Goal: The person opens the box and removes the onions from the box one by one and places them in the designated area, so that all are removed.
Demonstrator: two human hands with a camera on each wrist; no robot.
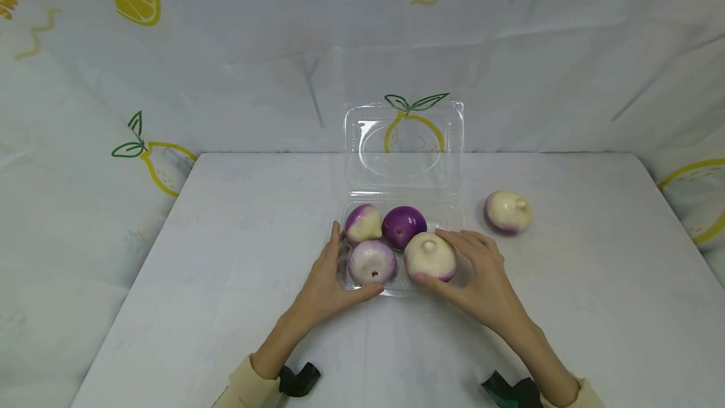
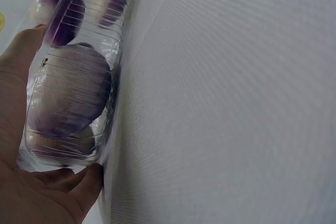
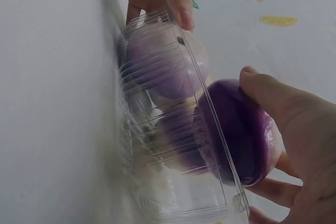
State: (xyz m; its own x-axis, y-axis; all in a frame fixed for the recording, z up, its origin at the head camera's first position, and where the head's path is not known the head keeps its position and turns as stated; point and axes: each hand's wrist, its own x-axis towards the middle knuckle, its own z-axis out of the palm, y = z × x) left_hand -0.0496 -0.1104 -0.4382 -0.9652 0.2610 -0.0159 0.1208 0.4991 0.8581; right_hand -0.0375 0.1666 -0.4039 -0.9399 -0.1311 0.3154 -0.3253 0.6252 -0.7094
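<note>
A clear plastic clamshell box [image 1: 396,288] stands with its lid raised. My left hand [image 1: 328,288] holds the box at its left front corner, thumb along the front rim and fingers against the left side. My right hand [image 1: 481,276] grips a purple-and-white onion [image 1: 429,258] between thumb and fingers, over the front right part of the box. In the right wrist view this onion [image 3: 239,135] overlaps the rim. Inside the box lie a pale onion [image 1: 372,262] at front left, a purple-and-cream onion [image 1: 363,224] behind it and a deep purple onion [image 1: 404,227] at the back middle.
Another purple-and-white onion [image 1: 508,212] lies on the white table [image 1: 249,225], to the right of the box. The transparent lid [image 1: 403,143] stands up at the back, before a lemon-printed cloth [image 1: 255,80]. Black wrist straps [image 1: 299,379] hang by both sleeves.
</note>
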